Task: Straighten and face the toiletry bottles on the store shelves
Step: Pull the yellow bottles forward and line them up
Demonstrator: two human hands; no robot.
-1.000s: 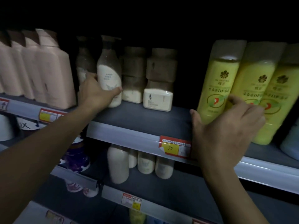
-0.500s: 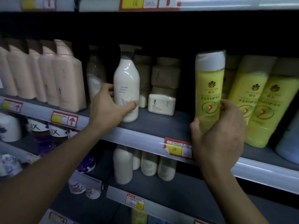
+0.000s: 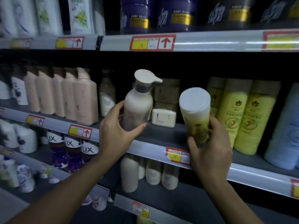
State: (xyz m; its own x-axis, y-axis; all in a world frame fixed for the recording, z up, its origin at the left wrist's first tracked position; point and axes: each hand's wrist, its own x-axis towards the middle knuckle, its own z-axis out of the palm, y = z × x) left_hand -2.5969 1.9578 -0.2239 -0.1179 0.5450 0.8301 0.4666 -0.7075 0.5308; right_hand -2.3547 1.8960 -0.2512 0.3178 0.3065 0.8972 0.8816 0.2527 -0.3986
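White pump bottle (image 3: 138, 104) gripped by left hand (image 3: 116, 131); right hand (image 3: 210, 147) grips yellow bottle (image 3: 196, 120)

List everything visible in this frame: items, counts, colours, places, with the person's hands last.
Pump bottle: one, cream, tilted, held above middle shelf.
Yellow bottle: one, white cap toward camera, held at shelf edge.
Yellow bottles: at least three, middle shelf, right.
Pink bottles: about five, middle shelf, left.
Small cream jar: one, middle shelf, centre.
Dark purple tubs: several, top shelf.
Cream bottles: about four, lower shelf.
Price tags: red and yellow, on shelf edges.
Left hand: grips pump bottle.
Right hand: grips yellow bottle.
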